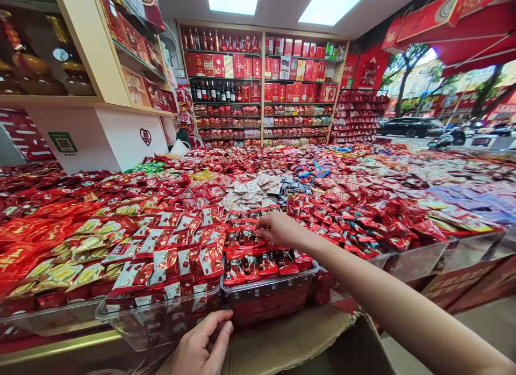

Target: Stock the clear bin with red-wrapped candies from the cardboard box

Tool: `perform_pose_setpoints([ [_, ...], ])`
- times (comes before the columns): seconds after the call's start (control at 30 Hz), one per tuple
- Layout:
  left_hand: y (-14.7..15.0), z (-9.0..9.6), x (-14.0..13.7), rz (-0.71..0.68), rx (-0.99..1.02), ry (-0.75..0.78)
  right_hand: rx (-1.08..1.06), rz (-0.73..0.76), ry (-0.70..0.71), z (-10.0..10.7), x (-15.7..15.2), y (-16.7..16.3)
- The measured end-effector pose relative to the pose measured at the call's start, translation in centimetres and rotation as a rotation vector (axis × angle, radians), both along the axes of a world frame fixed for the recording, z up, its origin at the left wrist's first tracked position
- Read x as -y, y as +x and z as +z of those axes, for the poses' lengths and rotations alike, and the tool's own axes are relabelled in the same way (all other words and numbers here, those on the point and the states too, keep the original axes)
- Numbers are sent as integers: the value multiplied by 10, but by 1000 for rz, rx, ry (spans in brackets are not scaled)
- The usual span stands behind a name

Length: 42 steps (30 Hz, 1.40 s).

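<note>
Glossy red candy packets (258, 262) crinkle under the right hand (278, 230), its grip loosely apart.

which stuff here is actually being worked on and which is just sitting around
In hand:
right hand on the dark red snack packets
clear bin
left hand at the cardboard box

Lying about:
wine bottles
red gift boxes
blue packets

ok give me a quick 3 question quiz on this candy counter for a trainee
1. True or false: the right hand rests on the red packets in a clear bin.
2. What does the left hand touch? A) a bottle B) the bin's front edge C) a car
3. What brown thing lies under the left hand?

Key: 1 true; 2 B; 3 a cardboard box.
</note>
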<state>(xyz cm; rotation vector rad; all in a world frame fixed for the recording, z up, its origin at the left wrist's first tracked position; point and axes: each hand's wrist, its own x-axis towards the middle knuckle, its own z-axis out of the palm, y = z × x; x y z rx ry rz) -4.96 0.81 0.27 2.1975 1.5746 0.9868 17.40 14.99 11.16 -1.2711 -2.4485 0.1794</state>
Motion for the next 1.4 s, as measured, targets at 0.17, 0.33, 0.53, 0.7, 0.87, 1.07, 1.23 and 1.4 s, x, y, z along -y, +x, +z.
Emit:
perform_pose_setpoints([
  [0.17, 0, 0, -2, -1, 6, 22, 34, 117, -28, 1, -3, -5],
  [0.33, 0, 2, -2, -17, -2, 40, 45, 48, -38, -1, 0, -3],
  [0.53, 1, 2, -1, -12, 5, 31, 104, -16, -76, 1, -1, 3],
  [0.7, 0, 0, -2, -5, -3, 29, 162, -45, -127, 6, -3, 11],
  [0.87, 1, 0, -2, 1, -2, 10, 174, -29, -152, 8, -2, 19],
  [1.07, 1, 0, -1, 2, -5, 2, 179, -33, -127, 7, -3, 22],
  [1.23, 0, 0, -1, -3, -25, 16, 214, -24, -82, 9, -4, 12],
  [1.4, 0, -1, -1, -10, -51, 70, 291, -4, -92, 11, -6, 5],
])
